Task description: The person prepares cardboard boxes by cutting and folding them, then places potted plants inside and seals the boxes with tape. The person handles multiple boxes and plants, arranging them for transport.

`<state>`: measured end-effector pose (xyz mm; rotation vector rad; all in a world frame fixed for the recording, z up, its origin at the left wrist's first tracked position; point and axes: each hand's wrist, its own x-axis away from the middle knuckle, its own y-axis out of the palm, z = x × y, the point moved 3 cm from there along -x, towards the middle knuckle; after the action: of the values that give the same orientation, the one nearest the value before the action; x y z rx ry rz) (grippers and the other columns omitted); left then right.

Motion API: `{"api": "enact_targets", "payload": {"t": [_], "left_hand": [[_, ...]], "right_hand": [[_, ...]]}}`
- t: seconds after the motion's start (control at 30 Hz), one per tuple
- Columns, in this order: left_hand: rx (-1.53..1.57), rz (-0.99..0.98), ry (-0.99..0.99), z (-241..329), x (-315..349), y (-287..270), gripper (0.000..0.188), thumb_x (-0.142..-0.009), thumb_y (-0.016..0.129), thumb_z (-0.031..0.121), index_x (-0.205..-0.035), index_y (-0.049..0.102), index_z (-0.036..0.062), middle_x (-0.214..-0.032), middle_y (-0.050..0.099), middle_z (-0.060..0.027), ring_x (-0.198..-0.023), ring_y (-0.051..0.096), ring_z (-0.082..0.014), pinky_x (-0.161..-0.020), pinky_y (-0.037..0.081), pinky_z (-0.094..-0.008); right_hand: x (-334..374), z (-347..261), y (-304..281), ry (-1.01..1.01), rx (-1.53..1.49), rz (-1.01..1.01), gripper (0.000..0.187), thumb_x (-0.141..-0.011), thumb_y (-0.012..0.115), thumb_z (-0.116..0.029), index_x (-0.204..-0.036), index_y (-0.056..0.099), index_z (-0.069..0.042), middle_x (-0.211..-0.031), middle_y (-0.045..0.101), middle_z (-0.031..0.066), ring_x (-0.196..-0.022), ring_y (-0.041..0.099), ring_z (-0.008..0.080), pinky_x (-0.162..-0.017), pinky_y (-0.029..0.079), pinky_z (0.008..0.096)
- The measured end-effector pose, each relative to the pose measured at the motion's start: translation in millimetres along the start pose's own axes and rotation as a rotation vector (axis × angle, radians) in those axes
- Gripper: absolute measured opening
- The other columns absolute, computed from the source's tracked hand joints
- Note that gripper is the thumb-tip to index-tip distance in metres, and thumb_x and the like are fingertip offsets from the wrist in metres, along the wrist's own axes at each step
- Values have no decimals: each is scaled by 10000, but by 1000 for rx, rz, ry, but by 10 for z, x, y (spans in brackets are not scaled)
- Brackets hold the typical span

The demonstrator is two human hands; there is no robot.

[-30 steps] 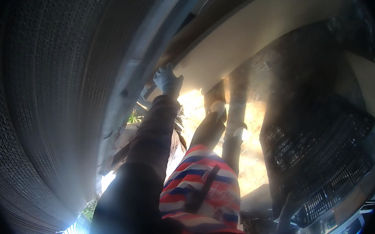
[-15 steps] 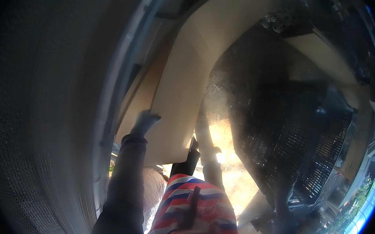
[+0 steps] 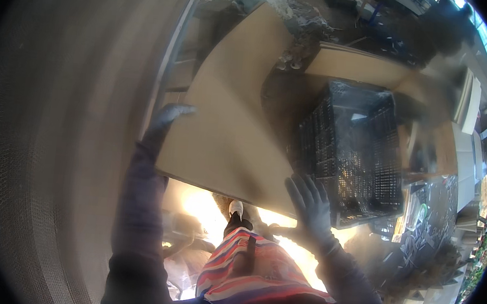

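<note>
A large bent beige board [image 3: 228, 133], like cardboard or thin sheet, slants up and away in front of me. My left hand [image 3: 168, 116], gloved in grey, is closed on its left edge with the fingertips over its face. By the near right corner of the board is my gloved right hand [image 3: 311, 208], fingers stretched out and apart; whether it touches the board I cannot tell. Just beyond that hand stands a black slatted plastic crate [image 3: 366, 158], its inside partly in view.
A tall mesh-textured surface [image 3: 63, 134] fills the left side. More beige boards [image 3: 360, 66] lie behind the crate. Pale panels [image 3: 469, 106] and scraps [image 3: 420, 236] are on the right. Bright sunlight falls on the ground near my foot [image 3: 236, 208].
The board has swung to lie more across me, its near edge now broader in view. My right hand has come up from low right to its corner. The view has shifted, showing the crate more upright.
</note>
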<state>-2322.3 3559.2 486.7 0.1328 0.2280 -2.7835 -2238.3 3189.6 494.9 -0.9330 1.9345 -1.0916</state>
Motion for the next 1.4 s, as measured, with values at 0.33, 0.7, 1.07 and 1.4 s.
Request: {"api": "enact_targets", "payload": {"t": [0.33,0.7,1.07,1.4], "left_hand": [[119,70,316,1763,-733,-187,348,-973,527,203,-1243,553,-16,-1195,606,-152,-1061,611,-263,-910,530,-361],[1331,-301,152,2256,-827,1999,272,-953,556,135,-1145,564,-58,-1105,632,-202,-1024,650,-293,-897,582,-322],[1070,15,182,2258,-562,1611,261,-963,514,120,-1171,544,-35,-1142,611,-181,-1105,610,-315,-913,591,-383],[1267,-130,208,2862,-678,1228,560,-954,590,367,-1338,437,-10,-1286,546,-213,-1218,538,-380,-992,498,-532]], "right_hand": [[-533,-238,-2184,-135,374,300,266,-807,674,-165,-1061,688,-86,-821,680,142,-646,657,305,-623,553,438],[249,128,-3298,149,488,1148,402,-753,741,-37,-1145,654,-56,-1073,689,134,-879,676,241,-746,544,325],[-244,-661,-1615,-73,303,123,322,-769,717,-80,-1084,650,-69,-1033,674,115,-887,661,246,-761,531,341],[-826,-1066,-3733,-164,927,464,253,-784,695,-118,-1029,646,-81,-997,661,98,-894,647,250,-776,519,356]]}}
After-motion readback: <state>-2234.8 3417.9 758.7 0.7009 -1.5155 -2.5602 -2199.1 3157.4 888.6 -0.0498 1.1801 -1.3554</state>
